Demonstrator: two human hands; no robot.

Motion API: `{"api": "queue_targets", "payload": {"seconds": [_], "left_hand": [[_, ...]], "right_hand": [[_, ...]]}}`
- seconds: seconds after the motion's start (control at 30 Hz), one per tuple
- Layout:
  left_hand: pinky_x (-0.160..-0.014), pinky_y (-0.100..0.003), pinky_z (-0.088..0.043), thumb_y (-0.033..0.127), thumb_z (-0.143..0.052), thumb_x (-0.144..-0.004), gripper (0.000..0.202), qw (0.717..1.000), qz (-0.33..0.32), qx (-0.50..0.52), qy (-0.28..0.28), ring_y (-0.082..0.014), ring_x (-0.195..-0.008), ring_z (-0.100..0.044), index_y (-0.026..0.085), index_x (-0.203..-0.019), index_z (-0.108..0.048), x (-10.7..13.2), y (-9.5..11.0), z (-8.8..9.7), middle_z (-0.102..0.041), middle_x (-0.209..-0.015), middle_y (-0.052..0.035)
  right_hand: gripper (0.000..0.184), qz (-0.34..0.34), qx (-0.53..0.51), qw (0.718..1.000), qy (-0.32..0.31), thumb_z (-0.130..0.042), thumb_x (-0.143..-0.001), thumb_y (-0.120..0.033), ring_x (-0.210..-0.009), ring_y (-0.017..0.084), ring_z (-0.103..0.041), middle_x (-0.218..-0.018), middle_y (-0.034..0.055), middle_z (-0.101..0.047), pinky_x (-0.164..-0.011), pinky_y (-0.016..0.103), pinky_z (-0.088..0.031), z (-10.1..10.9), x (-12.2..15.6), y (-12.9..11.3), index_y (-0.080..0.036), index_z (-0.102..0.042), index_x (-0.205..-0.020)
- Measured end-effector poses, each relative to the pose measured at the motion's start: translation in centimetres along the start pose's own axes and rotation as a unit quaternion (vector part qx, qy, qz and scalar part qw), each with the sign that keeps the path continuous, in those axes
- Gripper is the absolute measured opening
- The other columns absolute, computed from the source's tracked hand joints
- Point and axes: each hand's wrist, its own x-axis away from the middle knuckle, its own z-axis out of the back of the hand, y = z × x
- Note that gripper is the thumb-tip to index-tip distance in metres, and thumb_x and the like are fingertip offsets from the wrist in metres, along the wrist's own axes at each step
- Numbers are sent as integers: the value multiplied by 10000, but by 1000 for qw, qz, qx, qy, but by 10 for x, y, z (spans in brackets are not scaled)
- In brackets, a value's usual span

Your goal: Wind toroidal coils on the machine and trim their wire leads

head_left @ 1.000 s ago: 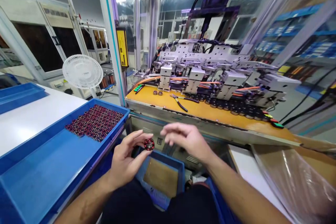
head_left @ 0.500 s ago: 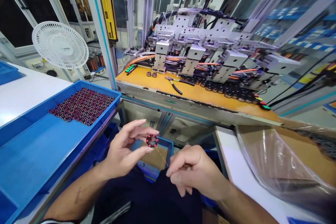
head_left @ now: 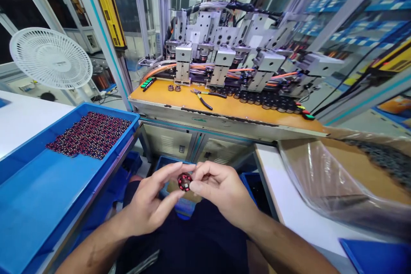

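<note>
A small ring-shaped motor stator [head_left: 184,183], dark with red spots around it, is held upright over my lap. My left hand [head_left: 154,199] grips it at its top and bottom edges between fingers and thumb. At the ring's right edge, my right hand [head_left: 221,188] is closed, thumb and bent forefinger pinching against it. The copper wire seen earlier cannot be made out now; the right fingers cover that side.
On the left, a blue tray [head_left: 48,192] holds many similar red-and-black rings. Ahead, a machine [head_left: 221,58] stands behind an orange bench [head_left: 189,102] with pliers [head_left: 204,98] and dark parts. At right lies a plastic-lined box [head_left: 314,171]; a white fan [head_left: 53,60] stands left.
My right hand has moved up and left from the end of a stretched thin wire to the stator. My left hand keeps its hold. The head view has shifted slightly right.
</note>
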Motion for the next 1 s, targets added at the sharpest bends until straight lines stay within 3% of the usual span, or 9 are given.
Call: {"api": "queue_targets", "payload": {"seconds": [0.13, 0.23, 0.33, 0.5, 0.67, 0.77, 0.87, 1.0], "left_hand": [[-795, -221, -598, 5, -728, -768, 665, 992, 28, 84, 95, -132, -892, -701, 281, -1341, -533, -3, -1, -11, -703, -1099, -60], [-765, -173, -581, -4, -725, -769, 639, 976, 72, 169, 115, -94, -854, -694, 311, -1299, -553, -4, -1, -10, -706, -1056, -19], [-796, -150, -571, -29, -706, -777, 668, 970, 87, 200, 105, -81, -888, -705, 339, -1310, -541, -3, -1, -5, -727, -1091, -7], [-940, -207, -559, -79, -661, -786, 758, 988, 54, 136, 47, -135, -1094, -686, 338, -1393, -480, 4, -2, -3, -721, -1201, -30], [-1003, -223, -530, -112, -613, -802, 765, 986, 42, 161, 19, -138, -1166, -658, 329, -1410, -469, 4, 0, -8, -699, -1268, -28], [-947, -209, -556, -96, -608, -823, 685, 965, 78, 247, 34, -128, -1100, -692, 327, -1355, -523, 1, 1, -10, -726, -1222, -24], [-870, -195, -577, -32, -659, -827, 527, 927, 133, 347, 46, -117, -970, -733, 289, -1242, -618, -1, -2, -10, -757, -1150, -38], [-804, -198, -588, 60, -733, -803, 322, 889, 185, 417, 43, -138, -914, -745, 238, -1071, -723, -2, -8, -10, -766, -1119, -58]], "right_hand": [[221, 44, -54, 997, 21, -741, -845, -329, -658, 105, -558, -721, -13, -602, -631, 223, -458, -8, 5, 19, -178, -621, -736], [248, 46, -69, 995, 53, -678, -908, -351, -661, 104, -548, -703, -23, -578, -665, 232, -451, -8, 15, 32, -188, -591, -744], [246, 19, -55, 997, 46, -685, -903, -379, -659, 102, -540, -745, -17, -579, -646, 233, -437, -2, 24, 31, -190, -592, -775], [262, 15, 23, 999, 16, -796, -786, -358, -744, 127, -532, -813, -8, -564, -693, 251, -432, 6, 20, 5, -192, -601, -839], [289, -15, 12, 1000, 3, -720, -849, -397, -691, 117, -490, -748, -13, -543, -636, 241, -397, 1, 12, 0, -179, -560, -745], [294, 1, -5, 1000, 29, -661, -909, -417, -697, 110, -464, -751, -21, -514, -647, 239, -380, -2, 17, 13, -183, -555, -765], [289, 3, -24, 999, 24, -628, -940, -416, -738, 120, -465, -770, -14, -508, -665, 248, -373, -2, 24, 24, -189, -549, -779], [292, 10, -22, 1000, 8, -638, -932, -416, -737, 129, -480, -773, -2, -520, -653, 256, -385, 4, 25, 23, -187, -561, -768]]}}
